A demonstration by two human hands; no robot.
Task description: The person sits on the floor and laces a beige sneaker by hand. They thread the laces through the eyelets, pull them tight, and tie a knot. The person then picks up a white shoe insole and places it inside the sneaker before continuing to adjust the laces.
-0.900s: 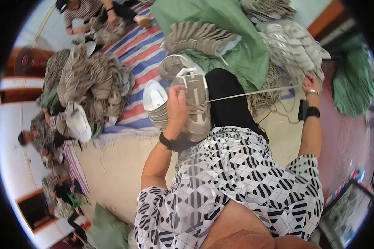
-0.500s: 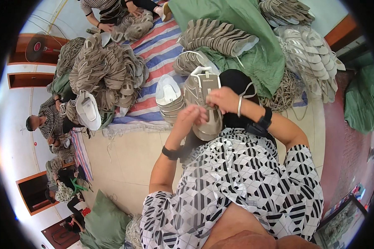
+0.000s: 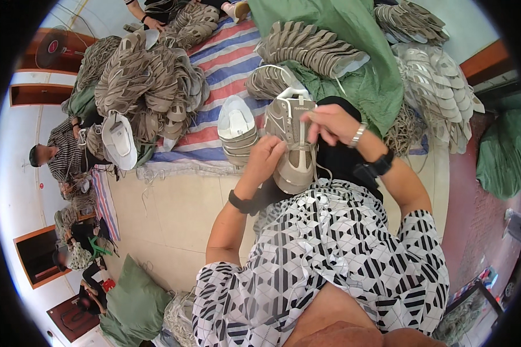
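Observation:
A taupe and white sneaker upper (image 3: 295,165) rests on my lap, toe toward me, with its tongue and eyelets facing up. My left hand (image 3: 265,157) is closed in a pinch at the left edge of the lacing; what lies between its fingertips is hidden. Over the right side of the tongue, my right hand (image 3: 333,124) has its fingers bent and apart, slightly blurred, with nothing visible in them. A pale shoelace (image 3: 325,169) curves off the upper's right side onto my dark trousers. Just left of the upper stands a nested stack of similar uppers (image 3: 237,136).
Large heaps of uppers lie at left (image 3: 147,87) and right (image 3: 437,87). A row of uppers (image 3: 307,49) rests on green sheeting (image 3: 382,87). Striped sheeting (image 3: 220,69) covers the floor ahead. Other people (image 3: 69,153) sit along the left; a green sack (image 3: 136,301) lies lower left.
My right hand has shifted up and right, and its fingers have spread from a pinch. My left hand has moved slightly left. The lace loop near my right wrist now hangs lower beside the upper.

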